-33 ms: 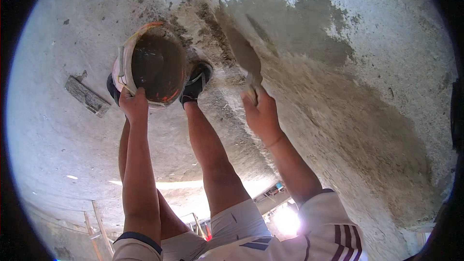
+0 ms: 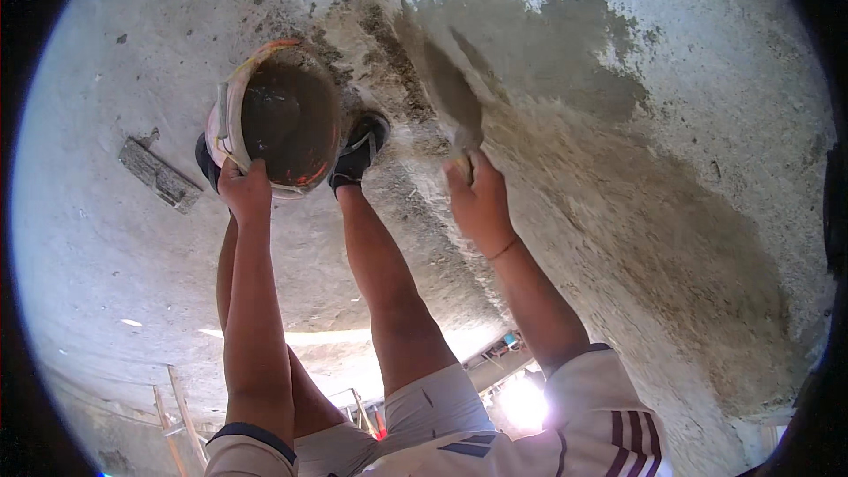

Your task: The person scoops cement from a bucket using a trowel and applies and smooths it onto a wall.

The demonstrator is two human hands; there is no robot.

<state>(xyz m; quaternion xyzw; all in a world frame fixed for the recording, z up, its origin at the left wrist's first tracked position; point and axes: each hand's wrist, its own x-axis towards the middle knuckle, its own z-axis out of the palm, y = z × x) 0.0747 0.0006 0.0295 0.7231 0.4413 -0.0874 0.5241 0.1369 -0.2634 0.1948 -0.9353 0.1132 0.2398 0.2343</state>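
Note:
My left hand (image 2: 246, 190) is closed on the near rim of a bucket (image 2: 233, 115), which tilts so that its mouth faces up. Grey wet mortar (image 2: 287, 119) lies inside it. In my right hand (image 2: 480, 203) is the handle of a trowel (image 2: 455, 93), with the fingers wrapped round it. The trowel's blade, coated grey, points away from me along the foot of the wall. Just beyond the blade, a dark damp patch of mortar (image 2: 565, 49) covers part of the concrete wall (image 2: 707, 62).
A flat, mortar-crusted board or float (image 2: 159, 175) lies on the floor (image 2: 97, 238) left of the bucket. My shoe (image 2: 358, 150) stands just right of the bucket. Mortar crumbs (image 2: 389, 62) line the joint of floor and wall. Wooden poles (image 2: 181, 415) stand behind at the lower left.
My right hand and the trowel have shifted slightly to the right. The left hand and the bucket stay in place.

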